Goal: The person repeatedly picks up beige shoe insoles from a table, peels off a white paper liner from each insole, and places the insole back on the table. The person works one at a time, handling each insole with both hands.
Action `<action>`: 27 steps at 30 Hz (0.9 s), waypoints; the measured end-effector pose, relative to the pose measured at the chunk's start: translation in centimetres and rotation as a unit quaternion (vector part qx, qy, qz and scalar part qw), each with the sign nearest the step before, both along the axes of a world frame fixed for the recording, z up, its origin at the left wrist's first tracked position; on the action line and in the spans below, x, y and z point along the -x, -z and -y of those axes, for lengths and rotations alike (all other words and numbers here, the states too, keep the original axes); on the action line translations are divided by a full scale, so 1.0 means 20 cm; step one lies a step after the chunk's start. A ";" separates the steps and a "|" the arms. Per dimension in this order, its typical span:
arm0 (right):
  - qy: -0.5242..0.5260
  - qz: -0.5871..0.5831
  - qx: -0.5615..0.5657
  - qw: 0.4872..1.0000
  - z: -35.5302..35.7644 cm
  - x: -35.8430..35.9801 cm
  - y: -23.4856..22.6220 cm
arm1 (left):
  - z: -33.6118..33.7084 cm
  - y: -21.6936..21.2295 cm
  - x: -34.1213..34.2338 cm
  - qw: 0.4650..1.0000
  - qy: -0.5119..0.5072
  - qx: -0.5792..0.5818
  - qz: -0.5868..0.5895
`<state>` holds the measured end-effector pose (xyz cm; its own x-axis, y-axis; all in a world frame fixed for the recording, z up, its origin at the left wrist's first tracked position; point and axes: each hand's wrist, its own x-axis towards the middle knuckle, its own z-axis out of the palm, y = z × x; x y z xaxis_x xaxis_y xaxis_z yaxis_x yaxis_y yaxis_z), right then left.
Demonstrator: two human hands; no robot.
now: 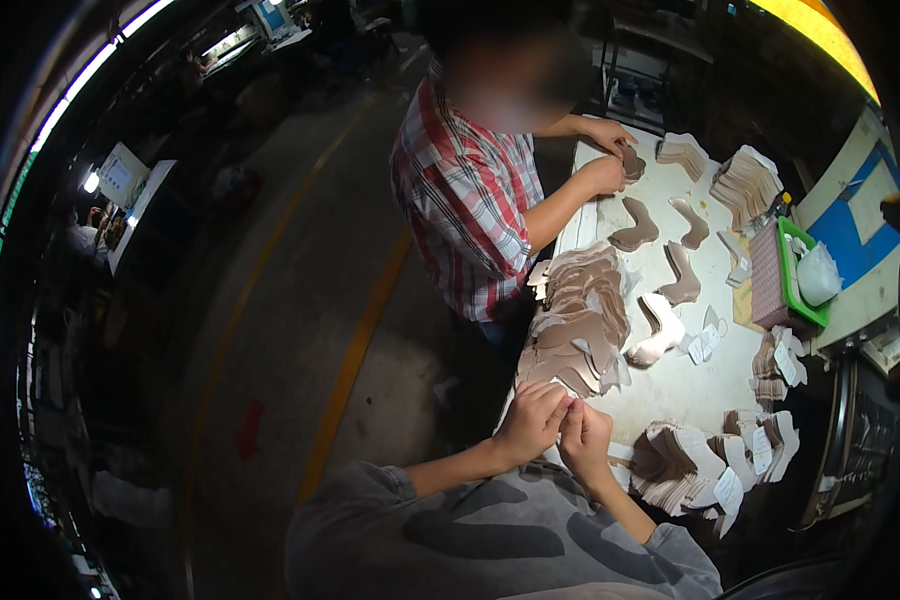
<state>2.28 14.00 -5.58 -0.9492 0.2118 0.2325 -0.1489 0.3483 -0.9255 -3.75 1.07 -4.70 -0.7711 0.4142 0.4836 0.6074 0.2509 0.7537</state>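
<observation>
Brown pcs pile [577, 322], left edge of white tbl [660, 397], just beyond both hands.
L hand [533, 424] & R hand [584, 437] curled, fingertips together; can't tell if grasping anything. Far end: co-worker's hand [604, 175] at brown pc [631, 166].

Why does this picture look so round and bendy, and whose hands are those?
There's no robot here. A person wears a wide, curved-view camera on their head, pointing down, so straight edges bend. Their bare left hand and bare right hand are close together at the table's near edge, with fingers curled. I can't tell whether something small is pinched there. On the long white table are a big messy pile of flat, pale-brown curved pieces, some loose ones, and neater stacks. A green-rimmed plastic basket holds a white bag. Another person in a red-and-white checked shirt works alongside.
</observation>
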 end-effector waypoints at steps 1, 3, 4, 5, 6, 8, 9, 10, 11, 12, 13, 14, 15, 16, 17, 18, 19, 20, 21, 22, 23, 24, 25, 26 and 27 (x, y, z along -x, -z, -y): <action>-0.001 0.000 -0.009 1.000 0.00 0.00 0.01 | 0.01 0.00 0.00 1.000 -0.009 0.006 0.001; 0.000 0.015 -0.023 1.000 0.01 0.02 0.02 | 0.02 0.01 -0.01 1.000 -0.019 0.007 -0.003; -0.001 0.002 -0.033 0.999 0.01 0.03 0.03 | 0.03 0.01 -0.01 1.000 -0.021 0.003 -0.009; -0.001 -0.002 -0.041 0.999 0.01 0.03 0.03 | 0.04 0.01 -0.01 1.000 -0.027 0.008 0.003; -0.005 -0.009 -0.047 0.999 0.02 0.04 0.03 | 0.05 0.01 -0.01 0.999 -0.026 0.010 -0.017; -0.004 0.010 -0.055 0.998 0.03 0.05 0.03 | 0.06 0.00 0.00 0.999 -0.029 0.025 -0.037; 0.006 0.021 -0.060 0.998 0.02 0.05 0.02 | 0.06 -0.01 0.00 0.998 -0.029 0.044 -0.028; 0.007 0.017 -0.029 0.999 0.02 0.05 0.01 | 0.06 -0.01 0.01 0.997 -0.029 0.061 -0.023; -0.013 -0.001 -0.031 0.999 0.02 0.05 0.00 | 0.06 -0.02 0.01 0.996 -0.026 0.080 -0.019; -0.024 -0.009 -0.031 0.999 0.02 0.04 -0.01 | 0.06 -0.03 0.02 0.994 -0.032 0.103 -0.006; -0.047 -0.021 -0.023 0.998 0.02 0.04 -0.02 | 0.05 -0.03 0.01 0.997 -0.026 0.072 -0.011; -0.043 -0.036 -0.040 0.998 0.01 0.04 -0.03 | 0.05 -0.04 0.01 0.998 -0.027 0.047 -0.009; -0.021 -0.018 -0.067 0.997 0.00 0.05 -0.05 | 0.04 -0.04 0.01 0.999 -0.015 0.034 -0.001; -0.005 -0.004 -0.086 0.996 0.00 0.05 -0.05 | 0.05 -0.04 0.02 0.999 -0.022 0.029 0.001; 0.020 0.020 -0.103 0.994 0.00 0.04 -0.06 | 0.05 -0.04 0.01 0.999 -0.014 0.032 -0.005; 0.017 0.016 -0.087 0.996 0.00 0.04 -0.07 | 0.05 -0.04 0.01 0.999 -0.003 0.042 -0.009; 0.005 -0.003 -0.068 0.998 0.01 0.03 -0.08 | 0.05 -0.04 0.01 0.999 -0.003 0.041 -0.011; 0.002 -0.019 -0.049 0.999 0.02 0.02 -0.09 | 0.06 -0.03 0.02 0.999 -0.013 0.046 0.006; -0.010 -0.041 -0.025 0.999 0.02 0.01 -0.10 | 0.05 -0.03 0.02 0.999 0.005 0.044 0.006; -0.017 -0.030 -0.077 0.996 0.02 0.00 -0.11 | 0.05 -0.03 0.02 0.999 0.013 0.042 0.008; -0.003 -0.027 -0.088 0.996 0.01 0.00 -0.12 | 0.05 -0.04 0.03 0.998 0.023 0.047 0.017; 0.008 -0.024 -0.096 0.995 -0.01 0.00 -0.13 | 0.05 -0.05 0.04 0.997 0.025 0.047 0.048; 0.017 -0.021 -0.105 0.994 -0.02 0.01 -0.15 | 0.05 -0.06 0.04 0.998 0.024 0.035 0.049; 0.026 -0.019 -0.110 0.993 -0.04 0.02 -0.17 | 0.05 -0.07 0.05 0.998 0.030 0.023 0.052; 0.035 -0.015 -0.114 0.993 -0.07 0.02 -0.19 | 0.05 -0.08 0.06 0.998 0.035 0.003 0.057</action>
<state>1.82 15.31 -1.84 -0.9264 0.2150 0.3092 -0.1432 0.5583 -0.8172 -4.89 0.16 -3.04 -0.7898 0.4723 0.3914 0.5342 0.2161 0.8173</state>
